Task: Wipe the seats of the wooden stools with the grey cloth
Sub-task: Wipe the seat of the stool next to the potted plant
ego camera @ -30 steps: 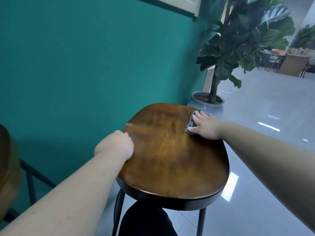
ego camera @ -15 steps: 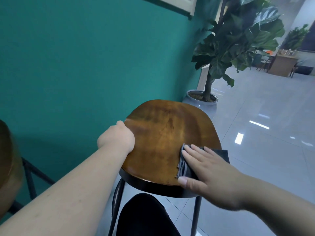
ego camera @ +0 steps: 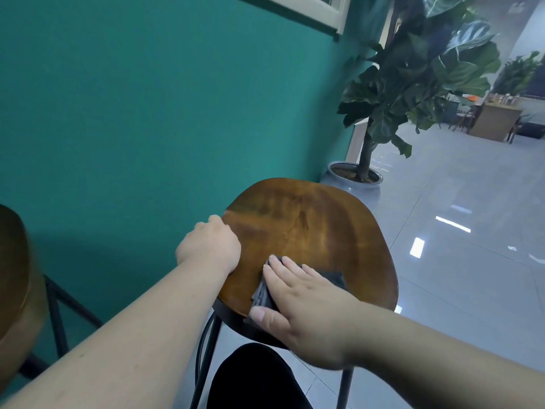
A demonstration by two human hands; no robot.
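The grey cloth (ego camera: 262,294) is folded into a dark pad and lies on the near part of the stool (ego camera: 309,231), close to the seat's front edge. The right hand (ego camera: 303,314) lies flat on it, fingers straight and together, thumb out to the side, pressing it onto the wood; only the cloth's left folds and one far corner show past the hand. The seat is rounded, glossy brown with darker grain streaks, on thin black legs (ego camera: 206,346). The left hand (ego camera: 209,246) grips the stool's left edge, fingers curled over the rim. A dark-clothed knee (ego camera: 253,379) sits below the stool's front. Left of the stool is a second stool (ego camera: 13,261), partly out of view. A teal wall (ego camera: 147,113) stands behind the stool, a potted plant (ego camera: 413,84) just beyond it, and shiny pale floor (ego camera: 457,261) to its right.
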